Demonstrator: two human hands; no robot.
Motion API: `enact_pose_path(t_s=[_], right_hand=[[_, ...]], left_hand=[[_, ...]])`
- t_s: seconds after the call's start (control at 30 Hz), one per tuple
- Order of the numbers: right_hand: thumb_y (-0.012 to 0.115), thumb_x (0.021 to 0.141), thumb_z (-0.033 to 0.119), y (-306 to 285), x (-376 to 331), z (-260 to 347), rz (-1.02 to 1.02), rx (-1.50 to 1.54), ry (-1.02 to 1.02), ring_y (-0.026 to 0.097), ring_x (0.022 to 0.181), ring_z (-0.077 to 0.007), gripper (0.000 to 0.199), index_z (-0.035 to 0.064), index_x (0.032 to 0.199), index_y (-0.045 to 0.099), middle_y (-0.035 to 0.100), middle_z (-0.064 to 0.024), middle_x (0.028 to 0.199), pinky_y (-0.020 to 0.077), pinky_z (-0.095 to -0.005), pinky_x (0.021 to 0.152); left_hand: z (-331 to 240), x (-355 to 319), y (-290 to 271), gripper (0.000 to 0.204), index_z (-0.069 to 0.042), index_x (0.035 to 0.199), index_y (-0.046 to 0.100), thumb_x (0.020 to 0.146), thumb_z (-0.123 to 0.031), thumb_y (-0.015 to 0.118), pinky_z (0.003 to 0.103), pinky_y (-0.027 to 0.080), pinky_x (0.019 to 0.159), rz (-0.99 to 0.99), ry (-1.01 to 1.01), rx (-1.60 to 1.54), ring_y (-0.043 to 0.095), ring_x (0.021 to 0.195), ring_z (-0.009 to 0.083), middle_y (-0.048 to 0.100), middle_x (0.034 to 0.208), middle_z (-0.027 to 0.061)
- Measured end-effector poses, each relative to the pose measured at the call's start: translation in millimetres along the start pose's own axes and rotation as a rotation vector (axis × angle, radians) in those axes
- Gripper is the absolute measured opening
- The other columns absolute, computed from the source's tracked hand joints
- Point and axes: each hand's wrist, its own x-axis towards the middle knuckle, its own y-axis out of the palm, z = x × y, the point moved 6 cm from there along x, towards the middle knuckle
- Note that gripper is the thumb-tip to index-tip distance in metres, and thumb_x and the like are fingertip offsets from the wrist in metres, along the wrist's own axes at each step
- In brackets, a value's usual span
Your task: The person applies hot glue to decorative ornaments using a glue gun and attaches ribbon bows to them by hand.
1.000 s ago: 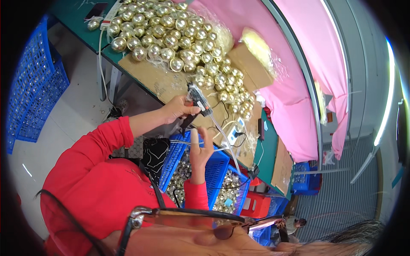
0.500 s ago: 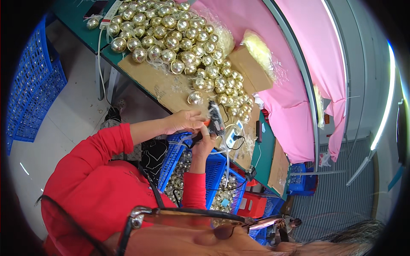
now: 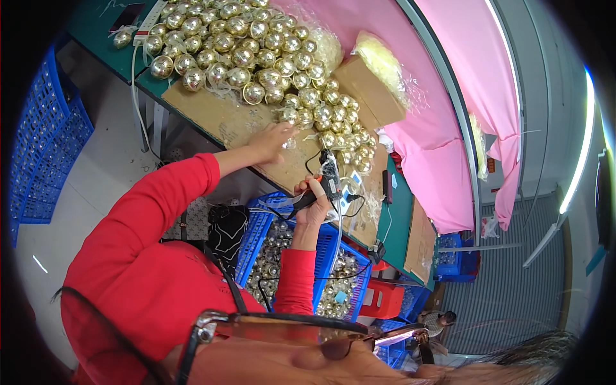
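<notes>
The right hand (image 3: 310, 202) is closed round the grip of a black gun-shaped tool (image 3: 330, 178), which is held over the bench's near edge, tilted, its nose toward the pile of gold balls (image 3: 240, 56). A translucent strand (image 3: 339, 232) hangs from the tool's rear end toward the blue baskets (image 3: 328, 245). The left hand (image 3: 268, 144) reaches over the bench (image 3: 401, 239) with its fingers stretched out and parted from the thumb, just beside the lower edge of the pile; whether the fingertips touch a ball, I cannot tell.

The gold balls lie heaped along the bench, some on a flat cardboard sheet (image 3: 208, 115), others up against an open cardboard box (image 3: 367, 93) topped with pale yellow shredded filler (image 3: 380, 61). Just beside the tool, a white power strip (image 3: 350, 187) with plugged-in leads lies on the bench. The baskets stand below the near edge, holding many small silvery balls (image 3: 264, 258), and a red stool (image 3: 384, 299) stands next to them. Pink cloth (image 3: 427, 170) hangs behind the bench
</notes>
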Motion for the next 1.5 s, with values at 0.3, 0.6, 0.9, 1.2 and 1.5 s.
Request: enact_pose_path(t_s=[0.3,0.6,0.9,1.2,1.5], right_hand=[[0.062,0.081,0.003,-6.5,4.8,-0.9,-0.031,0.048,-0.069,0.063,0.086,-0.0189,0.014,0.0094,0.093,0.058,0.064,-0.0065,0.087,0.0509,-0.0346,0.076],[0.062,0.085,0.015,39.0,0.0,-14.4,0.103,0.101,0.024,0.063,0.091,-0.0282,0.024,0.0051,0.106,0.055,0.062,-0.0123,0.104,0.0529,-0.0395,0.078],[0.066,0.078,0.029,72.3,-34.7,-16.7,0.227,0.14,0.022,0.056,0.106,-0.0281,0.06,0.0019,0.126,0.043,0.054,-0.0131,0.12,0.0469,-0.0387,0.09],[0.065,0.072,0.025,83.2,-37.8,-9.8,0.396,0.152,-0.063,0.055,0.105,-0.0309,0.068,0.0035,0.13,0.037,0.052,-0.0151,0.119,0.0485,-0.0419,0.087],[0.061,0.072,0.0,76.2,-31.2,21.1,0.207,-0.121,-0.321,0.057,0.103,-0.0277,0.058,0.001,0.126,0.042,0.053,-0.0135,0.118,0.0479,-0.0455,0.088]], left_hand=[[-0.2,-5.0,-20.4,0.062,-0.008,0.122,0.046,0.066,-0.003,0.073,0.029,0.043,0.087,0.168,-0.128,-0.966,0.048,0.11,0.0143,0.046,0.126,0.0066],[-70.1,-48.0,-103.4,0.06,-0.006,0.121,0.045,0.07,-0.005,0.076,0.032,0.037,0.099,0.075,0.343,-1.038,0.041,0.123,0.0193,0.042,0.133,0.0101],[-91.3,-67.0,-128.3,0.054,-0.01,0.113,0.049,0.068,-0.007,0.077,0.029,0.045,0.079,0.074,0.477,-0.874,0.05,0.112,0.0185,0.048,0.128,0.0082],[-104.2,-70.0,-143.1,0.056,-0.009,0.117,0.047,0.07,-0.013,0.076,0.039,0.03,0.104,-0.034,0.669,-0.676,0.034,0.129,0.0257,0.043,0.134,0.0098],[-54.3,-69.5,-132.2,0.062,-0.009,0.14,0.027,0.085,-0.012,0.055,0.029,0.037,0.091,0.094,0.154,-1.28,0.043,0.116,0.0155,0.043,0.131,0.0054]])
